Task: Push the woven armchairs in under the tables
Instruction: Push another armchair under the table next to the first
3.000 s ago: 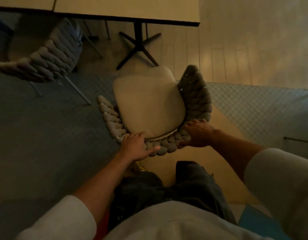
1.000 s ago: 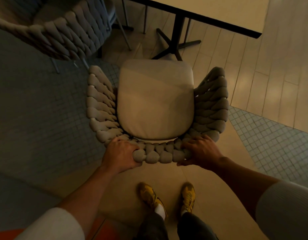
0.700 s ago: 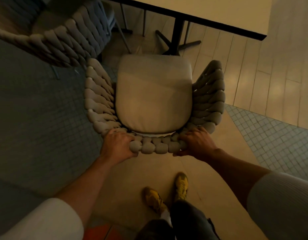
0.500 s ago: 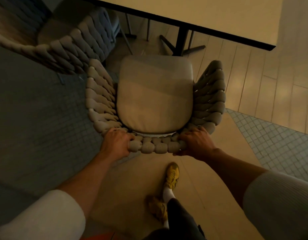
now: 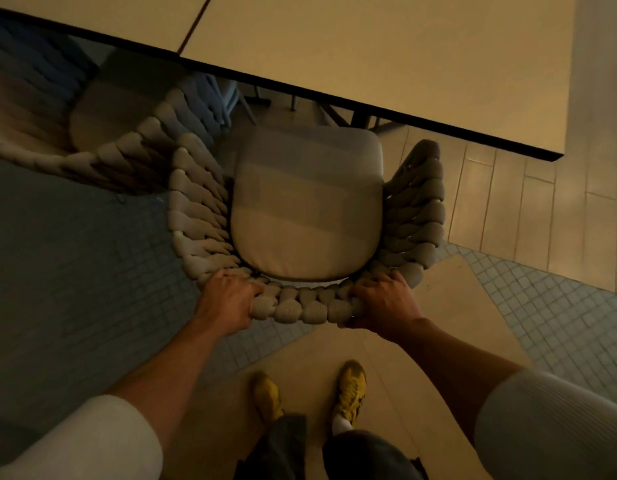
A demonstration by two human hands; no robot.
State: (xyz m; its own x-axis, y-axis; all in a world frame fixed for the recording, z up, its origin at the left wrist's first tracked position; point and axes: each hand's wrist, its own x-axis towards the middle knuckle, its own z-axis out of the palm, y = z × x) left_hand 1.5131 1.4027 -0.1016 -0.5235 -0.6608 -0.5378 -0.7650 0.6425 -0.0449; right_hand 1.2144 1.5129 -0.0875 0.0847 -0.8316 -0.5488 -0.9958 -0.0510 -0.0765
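A woven armchair (image 5: 199,216) with a pale seat cushion (image 5: 307,206) stands in front of me, facing the table (image 5: 386,50). The cushion's front edge lies just short of the table's dark edge. My left hand (image 5: 227,299) grips the left part of the braided back rim. My right hand (image 5: 383,299) grips the right part of the same rim. A second woven armchair (image 5: 102,157) sits at the left, its front partly under the neighbouring tabletop (image 5: 92,12), its arm touching or nearly touching mine.
The table's black pedestal foot (image 5: 360,117) shows under the edge, just beyond the cushion. Pale plank floor (image 5: 542,209) lies to the right, small blue-grey tiles (image 5: 75,271) to the left. My yellow shoes (image 5: 350,389) stand behind the chair.
The chair has slid forward toward the table, which now fills the top of the view. I have stepped after it, and both feet stand side by side. Both hands keep their grip.
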